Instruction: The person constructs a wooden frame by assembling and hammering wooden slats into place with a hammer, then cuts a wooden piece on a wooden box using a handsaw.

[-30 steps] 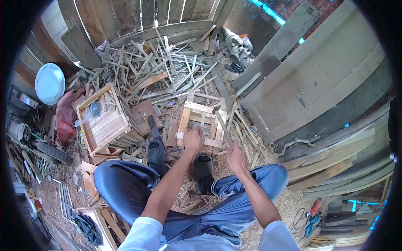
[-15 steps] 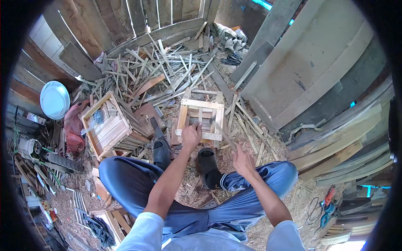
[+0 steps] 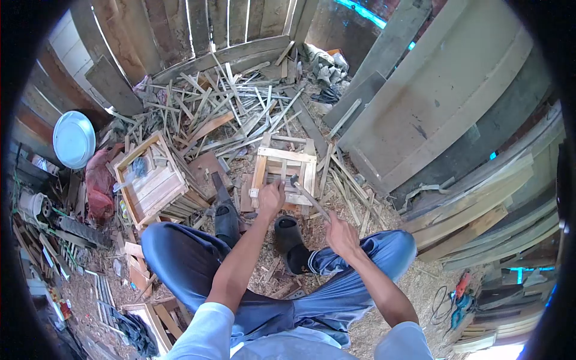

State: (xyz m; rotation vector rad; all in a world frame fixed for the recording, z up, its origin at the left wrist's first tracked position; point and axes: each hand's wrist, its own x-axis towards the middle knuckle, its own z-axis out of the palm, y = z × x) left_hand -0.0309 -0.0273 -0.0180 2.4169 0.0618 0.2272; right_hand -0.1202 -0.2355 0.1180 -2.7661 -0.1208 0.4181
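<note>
At the left, a slatted wooden crate (image 3: 157, 193) is noted beside a dark flat blade (image 3: 221, 189), which lies close to the left shoe (image 3: 227, 223); a cut could be caused should that foot be shifted against it. The left hand (image 3: 272, 198) is placed at the near side of the small wooden frame (image 3: 287, 156), fingers curled by a narrow slat (image 3: 283, 170); whether the slat is pinched cannot be told. The frame is set on the littered floor, just beyond the shoes; rocking could be caused by the uneven scrap beneath. The hammer (image 3: 314, 202) is held with its head just beside the left fingers; a struck finger could result from a glancing or misjudged blow. Its handle is gripped by the right hand (image 3: 344, 234). Further right, footing could be impaired by loose strips (image 3: 355, 193).
</note>
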